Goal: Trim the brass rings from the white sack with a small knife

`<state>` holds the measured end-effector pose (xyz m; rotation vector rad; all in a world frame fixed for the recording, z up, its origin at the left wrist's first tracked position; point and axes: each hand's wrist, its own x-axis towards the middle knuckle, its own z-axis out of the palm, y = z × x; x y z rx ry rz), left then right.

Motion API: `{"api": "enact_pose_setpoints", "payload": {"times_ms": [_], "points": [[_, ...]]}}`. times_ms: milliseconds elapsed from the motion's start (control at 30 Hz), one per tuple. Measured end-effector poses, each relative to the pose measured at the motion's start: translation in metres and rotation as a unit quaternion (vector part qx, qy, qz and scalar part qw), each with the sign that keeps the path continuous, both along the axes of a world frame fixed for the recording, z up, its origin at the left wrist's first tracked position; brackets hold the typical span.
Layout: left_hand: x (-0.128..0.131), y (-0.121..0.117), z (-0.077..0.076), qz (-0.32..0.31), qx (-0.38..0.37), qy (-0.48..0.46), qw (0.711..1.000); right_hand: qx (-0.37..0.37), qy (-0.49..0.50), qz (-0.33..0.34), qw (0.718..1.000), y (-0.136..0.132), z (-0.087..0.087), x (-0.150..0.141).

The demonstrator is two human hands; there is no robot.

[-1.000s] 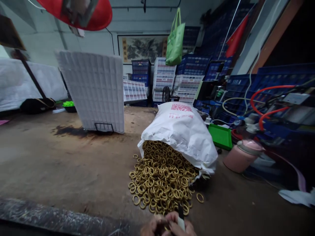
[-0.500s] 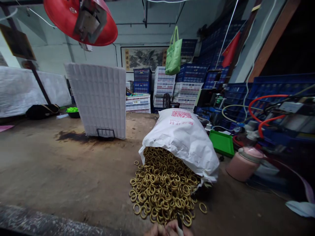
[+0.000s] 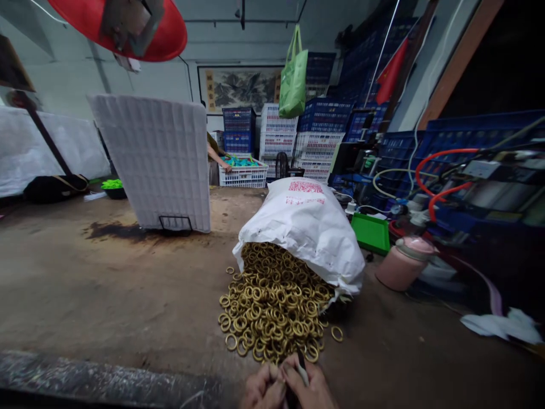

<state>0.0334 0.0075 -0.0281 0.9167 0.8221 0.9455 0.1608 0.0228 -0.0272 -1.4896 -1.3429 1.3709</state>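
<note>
Brass-coloured rings (image 3: 272, 318) spill in a heap from the mouth of a white woven sack (image 3: 310, 227) lying on the table. At the near edge of the heap, my left hand (image 3: 260, 387) is closed, its fingertips pinched together; what they hold is too small to make out. My right hand (image 3: 310, 385) touches it from the right, fingers closed round a slim knife-like tool (image 3: 302, 369) with a dark end and a pale body. The tool slants up and to the left. One ring (image 3: 336, 333) lies apart, right of the heap.
A white padded panel (image 3: 157, 165) stands in a black wire holder at the left. Behind the sack, a person's arm (image 3: 219, 159) reaches to a white crate (image 3: 242, 175). At the right are a green tray (image 3: 370, 233), a pink canister (image 3: 404, 264) and hoses. A red lamp (image 3: 170, 34) hangs above.
My two hands have come further into view, close together. The camera view has shifted, so the sack and heap sit slightly higher and further left. A person's arm now shows at the crate.
</note>
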Motion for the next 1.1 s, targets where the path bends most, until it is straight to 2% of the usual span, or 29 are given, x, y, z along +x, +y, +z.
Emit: {"api": "enact_pose_setpoints", "payload": {"times_ms": [133, 233, 333, 467, 567, 767, 1100], "points": [[-0.004, -0.010, 0.023, 0.008, 0.000, -0.002, 1.000, 0.033, 0.004, 0.030, 0.999, -0.004, 0.019, 0.001], [-0.006, -0.014, 0.031, 0.014, -0.031, -0.002, 0.999, 0.061, -0.048, 0.031, 0.997, -0.005, 0.033, 0.004], [-0.006, -0.015, 0.034, 0.026, -0.053, 0.015, 0.998, 0.136, -0.145, 0.041, 0.979, -0.009, 0.038, 0.008], [-0.005, -0.016, 0.031, 0.045, -0.017, 0.004, 0.999, 0.208, -0.242, 0.151, 0.936, -0.020, 0.032, 0.012], [-0.004, -0.016, 0.026, 0.048, 0.006, -0.012, 0.999, 0.233, -0.284, 0.171, 0.914, -0.025, 0.028, 0.010], [-0.003, -0.018, 0.020, 0.050, 0.018, -0.003, 0.999, 0.236, -0.321, 0.162, 0.903, -0.022, 0.031, 0.007], [-0.006, -0.018, 0.034, 0.057, 0.044, 0.071, 0.995, 0.177, -0.327, 0.171, 0.912, -0.022, 0.029, 0.005]]}}
